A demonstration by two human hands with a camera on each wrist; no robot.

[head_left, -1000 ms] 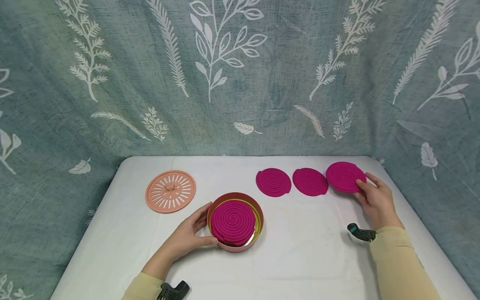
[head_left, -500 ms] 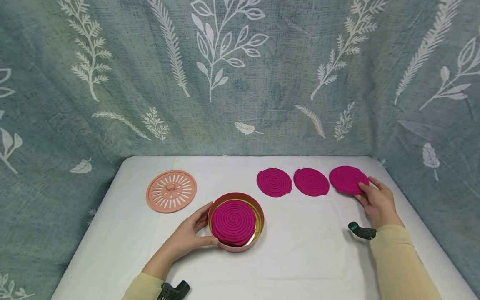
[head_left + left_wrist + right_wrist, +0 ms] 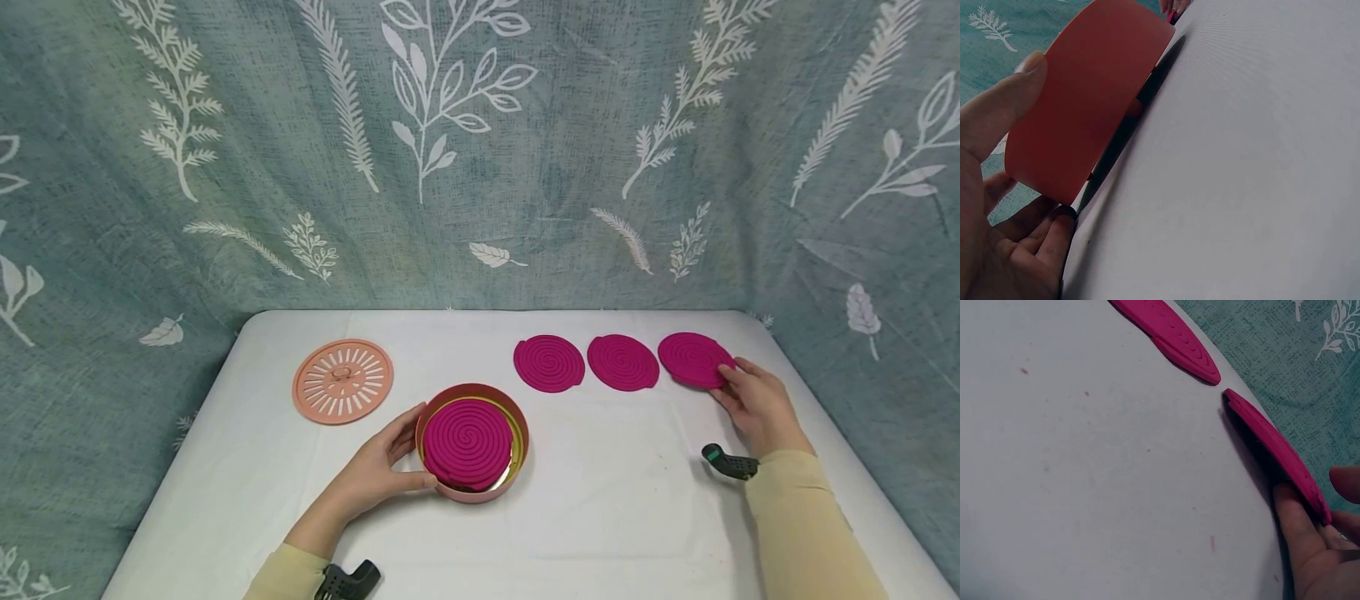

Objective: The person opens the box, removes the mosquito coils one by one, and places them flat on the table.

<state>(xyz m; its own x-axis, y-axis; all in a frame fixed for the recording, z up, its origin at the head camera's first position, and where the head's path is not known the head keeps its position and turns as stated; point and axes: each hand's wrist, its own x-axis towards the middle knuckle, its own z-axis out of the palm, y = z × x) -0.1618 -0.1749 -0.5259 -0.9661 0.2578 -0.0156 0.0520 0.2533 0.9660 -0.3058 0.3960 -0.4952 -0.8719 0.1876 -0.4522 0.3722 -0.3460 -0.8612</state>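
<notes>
In the head view, my left hand (image 3: 382, 467) grips the left side of a round coral-coloured mosquito coil holder (image 3: 522, 437) with a gold inside. A magenta mosquito coil (image 3: 467, 442) lies inside it. Over at the right back, my right hand (image 3: 757, 408) is at the near edge of another magenta coil (image 3: 693, 360). The right wrist view has straight fingers (image 3: 1297, 525) beneath this coil, its near edge tilted up, and the thumb (image 3: 1346, 482) apart above it. The left wrist view shows the left thumb (image 3: 1004, 106) against the holder's wall (image 3: 1091, 94).
Two more magenta coils (image 3: 549, 363) (image 3: 623, 362) lie flat in a row left of the right hand's coil. A slotted coral lid (image 3: 342, 382) with a small ring handle lies at the back left of the white table (image 3: 600, 508). A patterned green curtain (image 3: 480, 250) hangs behind.
The right hand's coil has come down and slightly right, close to the table in line with the other two. That hand has since shifted slightly right. The left hand and holder stay put.
</notes>
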